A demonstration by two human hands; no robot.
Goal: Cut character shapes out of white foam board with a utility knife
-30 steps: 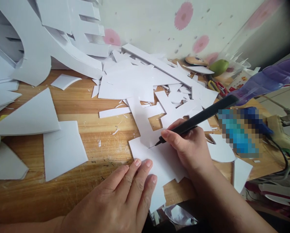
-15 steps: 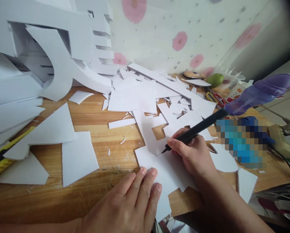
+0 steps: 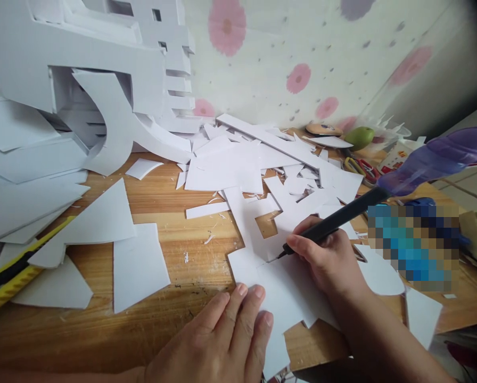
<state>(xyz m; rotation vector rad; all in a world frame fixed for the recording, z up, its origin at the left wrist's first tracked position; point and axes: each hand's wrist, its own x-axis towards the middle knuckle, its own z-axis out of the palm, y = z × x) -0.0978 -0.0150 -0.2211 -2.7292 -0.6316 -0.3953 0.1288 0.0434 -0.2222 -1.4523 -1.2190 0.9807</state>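
Observation:
My right hand (image 3: 329, 260) grips a pen-shaped cutting tool (image 3: 342, 217) with a black barrel and a translucent purple rear end. Its tip touches a white foam board piece (image 3: 262, 276) lying on the wooden table (image 3: 174, 250). My left hand (image 3: 226, 340) lies flat, fingers stretched out, pressing on the near edge of that same white piece. Both hands are at the lower middle of the view.
Many white cut-offs litter the table. A large white foam board model (image 3: 95, 69) stands at the back left. A yellow and black utility knife (image 3: 10, 279) lies at the left edge. Scissors (image 3: 360, 167), a green object (image 3: 362, 137) and a blurred blue item (image 3: 414, 244) sit at the right.
The view has shifted, so everything sits lower and further right. The tool tip has travelled to the right along the white piece. My left hand still presses the piece.

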